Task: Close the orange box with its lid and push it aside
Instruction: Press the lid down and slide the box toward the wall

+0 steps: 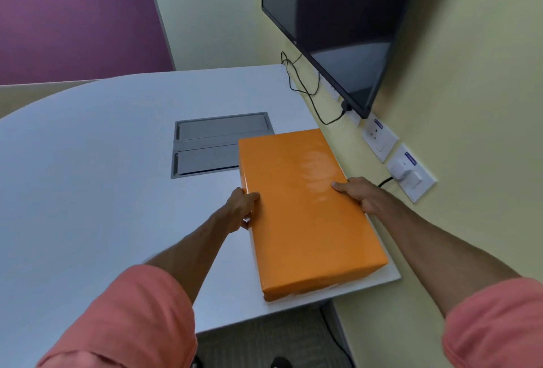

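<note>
Now the closed orange box [305,212] sits gripped between left hand [241,209] and right hand [360,194], fingers curled on its sides.

A pale grey, smooth worktop [97,168] with a rounded far-left edge carried a glossy orange rectangular box [305,212], lid on, lying flat near its right edge. A grey metal double-flap cable hatch [205,144] sat flush in the surface, just beside the box.
</note>
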The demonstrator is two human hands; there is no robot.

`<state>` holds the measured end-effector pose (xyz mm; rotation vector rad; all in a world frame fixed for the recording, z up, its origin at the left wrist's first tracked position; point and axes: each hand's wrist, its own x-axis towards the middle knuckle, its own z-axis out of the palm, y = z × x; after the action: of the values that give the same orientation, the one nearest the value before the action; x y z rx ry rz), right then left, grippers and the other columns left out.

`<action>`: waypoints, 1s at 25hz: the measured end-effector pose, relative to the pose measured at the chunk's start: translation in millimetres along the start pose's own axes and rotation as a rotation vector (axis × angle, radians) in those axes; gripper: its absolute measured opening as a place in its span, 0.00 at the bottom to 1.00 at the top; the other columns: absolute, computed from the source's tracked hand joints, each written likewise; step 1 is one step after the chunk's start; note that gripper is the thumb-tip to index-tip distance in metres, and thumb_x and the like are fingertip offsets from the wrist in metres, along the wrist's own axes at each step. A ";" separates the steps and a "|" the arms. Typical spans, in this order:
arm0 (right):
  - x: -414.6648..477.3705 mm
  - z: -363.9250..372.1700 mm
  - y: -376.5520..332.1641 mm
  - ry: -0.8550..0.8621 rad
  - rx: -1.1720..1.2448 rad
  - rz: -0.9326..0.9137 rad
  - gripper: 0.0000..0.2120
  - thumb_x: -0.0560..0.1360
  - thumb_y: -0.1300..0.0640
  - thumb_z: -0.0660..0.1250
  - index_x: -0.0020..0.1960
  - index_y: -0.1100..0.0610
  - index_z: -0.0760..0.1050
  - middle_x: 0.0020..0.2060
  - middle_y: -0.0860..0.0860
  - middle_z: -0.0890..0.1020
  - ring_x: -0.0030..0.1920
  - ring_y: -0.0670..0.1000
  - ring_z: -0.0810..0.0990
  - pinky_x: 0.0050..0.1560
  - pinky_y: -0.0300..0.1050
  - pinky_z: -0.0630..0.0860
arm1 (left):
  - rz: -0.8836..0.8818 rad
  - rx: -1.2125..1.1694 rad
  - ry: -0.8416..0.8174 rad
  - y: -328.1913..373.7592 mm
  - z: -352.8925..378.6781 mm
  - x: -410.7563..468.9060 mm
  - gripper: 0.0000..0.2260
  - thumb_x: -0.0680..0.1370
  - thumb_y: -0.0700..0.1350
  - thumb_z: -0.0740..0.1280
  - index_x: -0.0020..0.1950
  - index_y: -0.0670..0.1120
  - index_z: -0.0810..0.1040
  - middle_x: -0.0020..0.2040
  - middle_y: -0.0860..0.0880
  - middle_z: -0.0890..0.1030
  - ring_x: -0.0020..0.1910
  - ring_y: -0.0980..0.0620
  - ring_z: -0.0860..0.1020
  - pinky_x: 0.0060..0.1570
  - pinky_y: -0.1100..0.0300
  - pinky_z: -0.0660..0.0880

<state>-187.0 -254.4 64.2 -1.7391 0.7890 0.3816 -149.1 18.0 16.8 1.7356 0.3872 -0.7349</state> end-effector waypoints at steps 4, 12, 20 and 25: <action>5.2 -34.8 17.8 -0.013 -0.010 0.002 0.29 0.74 0.54 0.72 0.70 0.66 0.68 0.64 0.63 0.77 0.61 0.64 0.78 0.63 0.64 0.74 | -0.018 0.022 -0.001 3.9 40.5 -1.6 0.23 0.81 0.49 0.60 0.73 0.43 0.59 0.71 0.40 0.67 0.67 0.36 0.69 0.60 0.35 0.70; 19.4 -76.9 42.9 0.005 0.002 0.016 0.28 0.73 0.55 0.73 0.69 0.63 0.69 0.64 0.62 0.77 0.61 0.62 0.78 0.57 0.58 0.76 | -0.019 0.068 0.008 7.1 92.2 1.4 0.22 0.81 0.49 0.59 0.73 0.43 0.59 0.71 0.40 0.68 0.67 0.36 0.70 0.59 0.35 0.71; 33.5 -78.3 40.8 0.060 -0.040 -0.090 0.32 0.72 0.53 0.74 0.71 0.64 0.68 0.64 0.62 0.77 0.60 0.62 0.79 0.54 0.55 0.78 | -0.023 0.069 0.056 14.3 96.6 9.3 0.22 0.81 0.49 0.59 0.72 0.42 0.60 0.70 0.39 0.68 0.66 0.35 0.70 0.60 0.34 0.70; 39.1 -79.4 42.5 0.079 -0.065 -0.132 0.32 0.72 0.52 0.74 0.71 0.62 0.68 0.64 0.61 0.77 0.59 0.62 0.79 0.57 0.57 0.78 | -0.022 0.075 0.051 18.2 98.1 9.8 0.22 0.82 0.49 0.58 0.73 0.43 0.60 0.71 0.39 0.68 0.67 0.35 0.70 0.61 0.34 0.70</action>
<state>-198.4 -347.3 34.4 -1.8658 0.7199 0.2527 -157.8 -81.7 9.3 1.8260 0.4190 -0.7298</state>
